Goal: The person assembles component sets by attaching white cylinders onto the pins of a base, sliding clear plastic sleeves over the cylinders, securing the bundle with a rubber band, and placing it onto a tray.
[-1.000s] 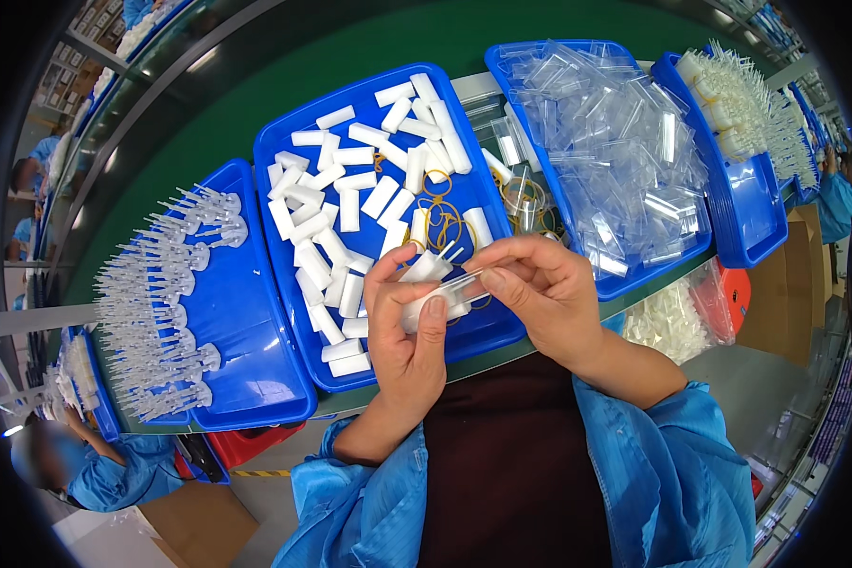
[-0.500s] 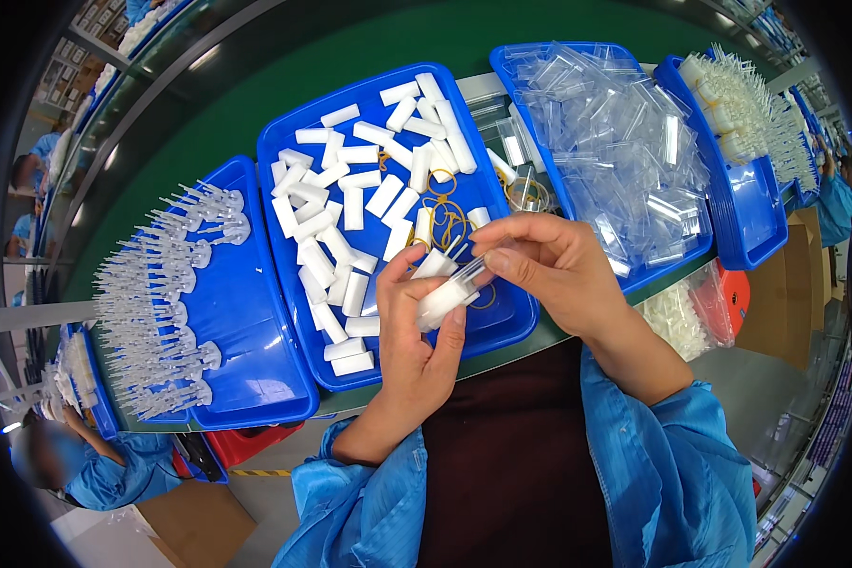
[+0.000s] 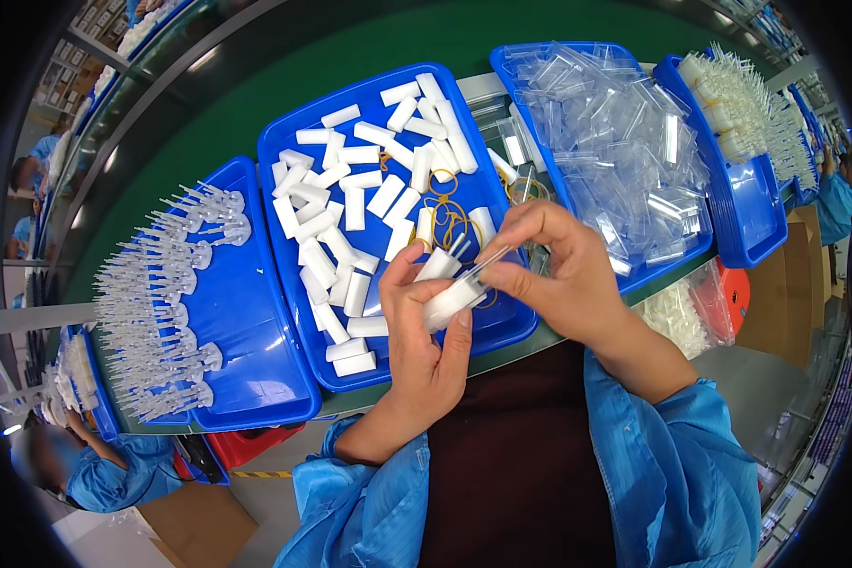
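Note:
In my left hand [image 3: 415, 346], a white block-like piece [image 3: 451, 305] rests between the thumb and curled fingers, above the near edge of the middle blue tray [image 3: 511, 322]. Thin clear prongs [image 3: 458, 248] stick up beside my left fingertips; what they belong to is partly hidden. My right hand [image 3: 568, 275] pinches a slim clear plastic piece [image 3: 490, 261] between thumb and forefinger, at the upper end of the white piece. Whether the two pieces are joined cannot be made out. Many short white cylinders [image 3: 385, 196] and tan rubber bands [image 3: 442, 215] lie in the tray.
To the left, a blue tray [image 3: 256, 350] carries rows of clear pronged parts [image 3: 151, 322]. A blue tray of clear plastic sleeves [image 3: 606, 142] stands at the right, beside stacked trays [image 3: 762, 213] with more pronged parts [image 3: 748, 104]. The green tabletop [image 3: 227, 104] extends behind.
My right fingertips have lifted slightly and now pinch the clear piece more narrowly. My left hand, still around the white piece, has shifted a little to the right.

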The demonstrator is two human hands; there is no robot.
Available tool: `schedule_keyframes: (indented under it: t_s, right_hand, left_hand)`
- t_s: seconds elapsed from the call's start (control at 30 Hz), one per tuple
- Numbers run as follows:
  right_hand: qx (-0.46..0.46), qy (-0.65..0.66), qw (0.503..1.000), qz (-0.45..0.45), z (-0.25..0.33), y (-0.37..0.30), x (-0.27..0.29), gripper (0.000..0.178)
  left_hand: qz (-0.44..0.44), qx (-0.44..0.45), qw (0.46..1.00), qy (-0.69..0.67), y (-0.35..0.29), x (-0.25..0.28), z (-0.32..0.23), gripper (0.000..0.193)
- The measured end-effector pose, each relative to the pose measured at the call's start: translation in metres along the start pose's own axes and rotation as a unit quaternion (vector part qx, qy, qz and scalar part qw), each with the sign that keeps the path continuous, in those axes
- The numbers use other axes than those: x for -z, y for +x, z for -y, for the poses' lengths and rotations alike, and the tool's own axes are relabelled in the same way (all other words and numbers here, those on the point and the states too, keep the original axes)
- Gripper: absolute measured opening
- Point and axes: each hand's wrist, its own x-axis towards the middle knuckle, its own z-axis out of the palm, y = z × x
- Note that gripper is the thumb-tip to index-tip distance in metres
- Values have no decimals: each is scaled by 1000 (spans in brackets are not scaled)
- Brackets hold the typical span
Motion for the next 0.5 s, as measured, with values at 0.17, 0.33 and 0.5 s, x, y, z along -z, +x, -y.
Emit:
schedule_keyframes:
  t_s: [0.17, 0.33, 0.5]
  right_hand:
    - [118, -111, 987, -7, -9, 2, -7, 20]
    - [120, -72, 990, -12, -19, -6, -18, 20]
    - [126, -89, 988, -11, -22, -12, -21, 21]
  left_hand:
    - [-7, -41, 999, -12, -2, -3, 2, 52]
    - [15, -96, 995, -26, -4, -6, 9, 81]
    - [-10, -137, 990, -19, -7, -8, 8, 82]
